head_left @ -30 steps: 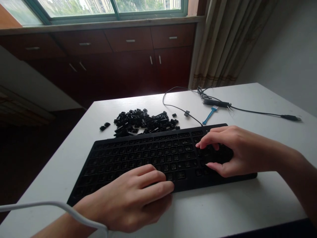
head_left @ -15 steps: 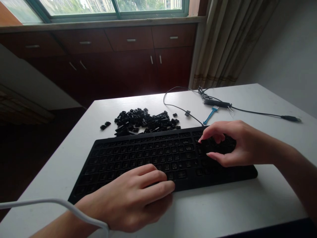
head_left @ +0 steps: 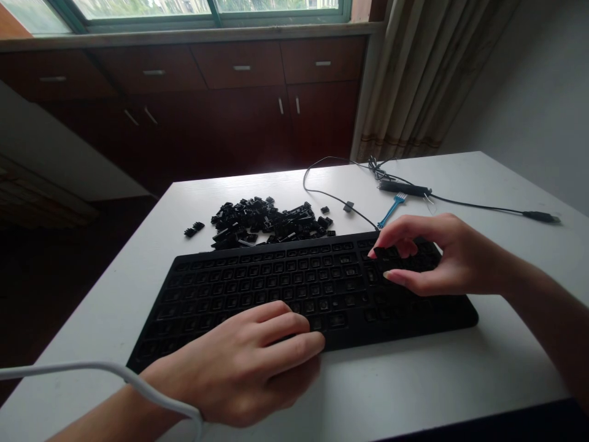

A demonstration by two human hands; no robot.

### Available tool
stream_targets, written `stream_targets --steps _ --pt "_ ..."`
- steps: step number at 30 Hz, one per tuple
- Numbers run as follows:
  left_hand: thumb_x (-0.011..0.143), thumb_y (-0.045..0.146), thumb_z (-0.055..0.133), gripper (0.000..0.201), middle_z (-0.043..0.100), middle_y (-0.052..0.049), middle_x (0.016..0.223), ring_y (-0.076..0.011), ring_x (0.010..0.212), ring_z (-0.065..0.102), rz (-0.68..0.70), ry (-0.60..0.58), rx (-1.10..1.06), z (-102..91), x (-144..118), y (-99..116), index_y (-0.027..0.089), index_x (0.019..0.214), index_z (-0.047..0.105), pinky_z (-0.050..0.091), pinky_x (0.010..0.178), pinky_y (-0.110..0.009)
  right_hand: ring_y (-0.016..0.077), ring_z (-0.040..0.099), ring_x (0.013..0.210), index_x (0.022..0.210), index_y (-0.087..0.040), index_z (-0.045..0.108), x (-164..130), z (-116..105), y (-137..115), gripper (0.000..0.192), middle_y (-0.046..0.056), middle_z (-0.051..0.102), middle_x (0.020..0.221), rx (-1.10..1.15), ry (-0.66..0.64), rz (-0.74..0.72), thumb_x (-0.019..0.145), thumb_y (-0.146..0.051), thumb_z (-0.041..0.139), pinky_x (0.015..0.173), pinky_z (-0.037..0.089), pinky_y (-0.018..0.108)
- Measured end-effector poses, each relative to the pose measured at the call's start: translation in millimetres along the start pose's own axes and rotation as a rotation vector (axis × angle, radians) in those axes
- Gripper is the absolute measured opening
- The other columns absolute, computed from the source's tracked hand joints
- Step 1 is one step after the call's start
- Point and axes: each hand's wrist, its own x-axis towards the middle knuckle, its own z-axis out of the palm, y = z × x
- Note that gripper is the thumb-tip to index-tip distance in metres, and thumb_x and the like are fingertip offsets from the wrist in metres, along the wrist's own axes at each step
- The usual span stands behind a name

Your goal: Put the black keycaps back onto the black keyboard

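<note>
A white cable crosses the left wrist nearest the camera. The left hand lies flat on the front edge of the black keyboard, fingers pressed together. Further back, the right hand hovers over the keyboard's right end, fingers curled and pinching black keycaps. Beyond lie a pile of loose keycaps, a blue brush and a black cord on the white table.

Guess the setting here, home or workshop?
Likely a room in a home, not a workshop: a plain white table by a window, dark wooden cabinets under the sill, and a beige curtain. A stripped keyboard lies on the table.
</note>
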Motion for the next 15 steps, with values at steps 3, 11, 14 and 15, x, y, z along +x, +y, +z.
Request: stream_targets --steps 3,11,14,15 --pt "0.088 0.007 0.062 0.016 0.071 -0.008 0.105 -0.018 0.086 0.062 0.015 0.001 0.005 0.2 1 -1 0.01 0.102 0.068 0.05 0.078 -0.033 0.0168 0.062 0.072 0.106 -0.026 0.069 1 -3 3 0.036 0.002 0.073 0.093 0.083 0.012 -0.028 0.073 -0.036 0.081 0.065 0.053 0.033" --pt "0.088 0.006 0.063 0.014 0.072 -0.006 0.105 -0.0174 0.085 0.062 0.016 0.011 0.024 -1.7 3 0 0.011 0.1 0.069 0.051 0.077 -0.033 0.0183 0.061 0.077 0.103 -0.027 0.068 6 1 10 0.034 0.002 0.07 0.097 -0.133 0.082 -0.066 0.075 -0.04 0.079 0.069 0.052 0.035" --pt "0.088 0.006 0.062 0.017 0.072 -0.006 0.107 -0.0174 0.085 0.061 0.008 -0.009 -0.008 -1.9 4 0 0.009 0.104 0.069 0.05 0.076 -0.034 0.0205 0.063 0.084 0.105 -0.026 0.067 7 5 17 0.033 0.004 0.068 0.109 -0.243 0.071 -0.093 0.077 -0.041 0.075 0.074 0.053 0.037" --pt "0.089 0.006 0.061 0.018 0.072 -0.006 0.108 -0.0173 0.085 0.061 0.006 -0.011 -0.015 -1.8 4 0 0.009 0.104 0.069 0.05 0.076 -0.034 0.021 0.064 0.085 0.105 -0.026 0.066 7 6 19 0.032 0.004 0.068 0.11 -0.267 0.068 -0.097 0.078 -0.042 0.074 0.074 0.053 0.037"
